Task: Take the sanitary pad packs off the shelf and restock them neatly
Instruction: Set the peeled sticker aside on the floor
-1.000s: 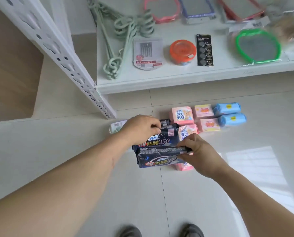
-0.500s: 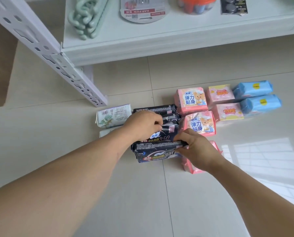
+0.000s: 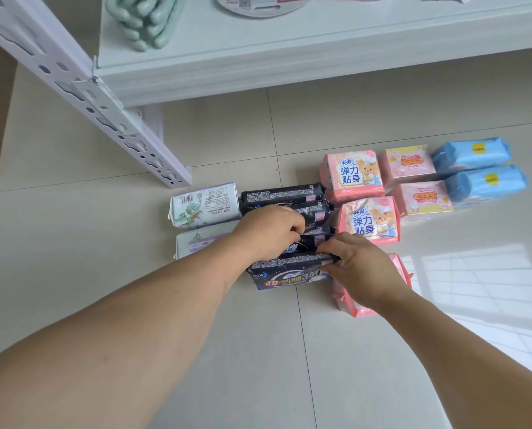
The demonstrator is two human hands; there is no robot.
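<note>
Head view, looking down at a pale tiled floor in front of a white metal shelf unit.

Hands: the left hand has its fingers curled over the top of a black plastic pad pack in the middle of a row of black packs. The right hand pinches the upper right edge of the nearest black pack with white "350" lettering. Both are grasping, neither released.

Layout on the floor, left to right:
- two white packs with a green leaf print, one behind the other
- the row of black packs, standing on edge and touching one another
- pink packs with a cartoon bear, two in full view, and one more pink pack mostly hidden under the right wrist
- two pale pink and yellow packs
- two blue packs

Progress (judgement): no pad packs show on the visible shelf board, which carries only mint-green plastic hangers and a carded item. Removal seems done. Packs are sorted by kind on the floor; the black row looks in the middle of being squared up. Restocking onto the shelf is not yet begun.
</note>
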